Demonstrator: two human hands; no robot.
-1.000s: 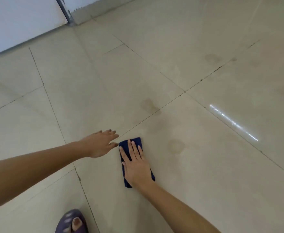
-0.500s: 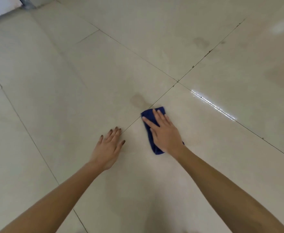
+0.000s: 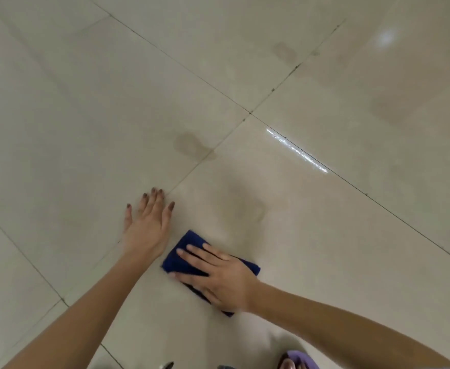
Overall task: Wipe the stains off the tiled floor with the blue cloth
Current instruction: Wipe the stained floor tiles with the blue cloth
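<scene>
Head view: the right hand (image 3: 223, 278) lies flat on the cloth (image 3: 184, 251), fingers straight and slightly apart, pressing it to the floor (image 3: 85, 102) near centre. Just left of the cloth, the left hand (image 3: 148, 230) rests flat on a tile, fingers spread. A stain (image 3: 189, 145) lies farther off beside a grout line. A sandal (image 3: 302, 360) shows at the near edge.

A: Where's the cloth (image 3: 188, 239)?
B: On the floor (image 3: 85, 115), pressed flat under the right hand (image 3: 218, 278).
A: And the left hand (image 3: 146, 230)?
B: Palm down just beside it, fingers spread.
A: And the stain (image 3: 192, 146)?
B: Brown, straddling the grout line beyond both hands.
</scene>
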